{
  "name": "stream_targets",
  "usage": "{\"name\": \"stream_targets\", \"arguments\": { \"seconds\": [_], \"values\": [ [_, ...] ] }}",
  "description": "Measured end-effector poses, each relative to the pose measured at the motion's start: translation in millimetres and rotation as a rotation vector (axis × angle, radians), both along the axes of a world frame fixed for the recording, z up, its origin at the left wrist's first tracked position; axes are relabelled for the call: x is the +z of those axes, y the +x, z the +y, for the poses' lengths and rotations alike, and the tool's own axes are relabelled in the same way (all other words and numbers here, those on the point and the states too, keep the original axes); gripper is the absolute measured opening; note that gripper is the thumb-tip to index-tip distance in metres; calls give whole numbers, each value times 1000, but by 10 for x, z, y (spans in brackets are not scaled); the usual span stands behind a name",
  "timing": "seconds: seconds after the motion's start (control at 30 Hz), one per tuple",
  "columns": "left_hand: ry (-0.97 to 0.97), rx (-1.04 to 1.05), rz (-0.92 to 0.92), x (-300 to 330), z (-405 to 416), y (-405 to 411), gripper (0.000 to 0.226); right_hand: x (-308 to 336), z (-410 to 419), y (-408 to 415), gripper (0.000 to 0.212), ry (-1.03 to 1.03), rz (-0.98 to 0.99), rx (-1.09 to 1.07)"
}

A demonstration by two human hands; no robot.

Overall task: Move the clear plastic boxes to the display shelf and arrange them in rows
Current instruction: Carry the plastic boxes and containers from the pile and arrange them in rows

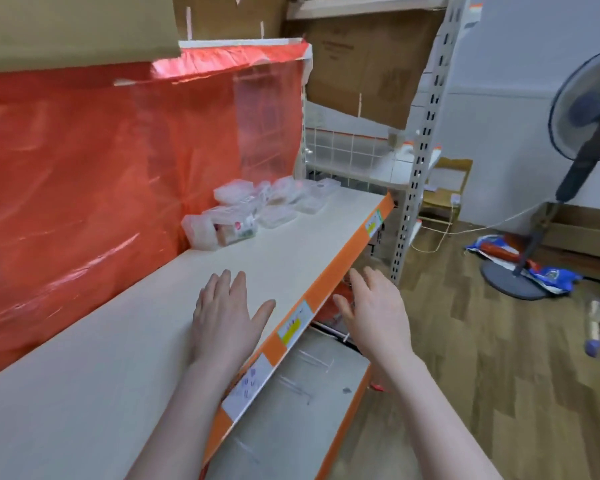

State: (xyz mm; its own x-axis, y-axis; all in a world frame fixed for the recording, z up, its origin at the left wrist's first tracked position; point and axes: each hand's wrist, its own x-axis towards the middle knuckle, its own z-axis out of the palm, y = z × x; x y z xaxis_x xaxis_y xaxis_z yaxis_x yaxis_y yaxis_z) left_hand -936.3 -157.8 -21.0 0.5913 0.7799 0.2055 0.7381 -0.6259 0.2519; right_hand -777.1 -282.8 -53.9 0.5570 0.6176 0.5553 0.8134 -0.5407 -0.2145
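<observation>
Several clear plastic boxes (257, 209) lie in a loose heap at the far end of the white display shelf (118, 358), against the red plastic sheet. One box (222, 226) at the near side of the heap stands on its edge. My left hand (224, 317) hovers over the shelf's front part with straight fingers, holding nothing. My right hand (374, 313) is just past the shelf's orange front edge (326, 282), fingers spread and empty. Both hands are well short of the boxes.
A red plastic sheet (101, 185) covers the back of the shelf. A lower shelf (291, 410) sits beneath. A metal upright (416, 174) stands at the shelf's far end. A standing fan (582, 133) and blue bags (548, 271) are on the wooden floor at right.
</observation>
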Motion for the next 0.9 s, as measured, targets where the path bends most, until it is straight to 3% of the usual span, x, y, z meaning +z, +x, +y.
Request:
{"name": "stream_targets", "arguments": {
  "seconds": [0.53, 0.9],
  "values": [
    [-114, 695, -148, -317, 682, 1614, 69, -101, 1971, 2380, 48, -158, -31, 594],
    [-141, 809, -108, -360, 735, 2022, 67, -189, 2633, 2985, 45, -309, -58, 855]
  ]
}}
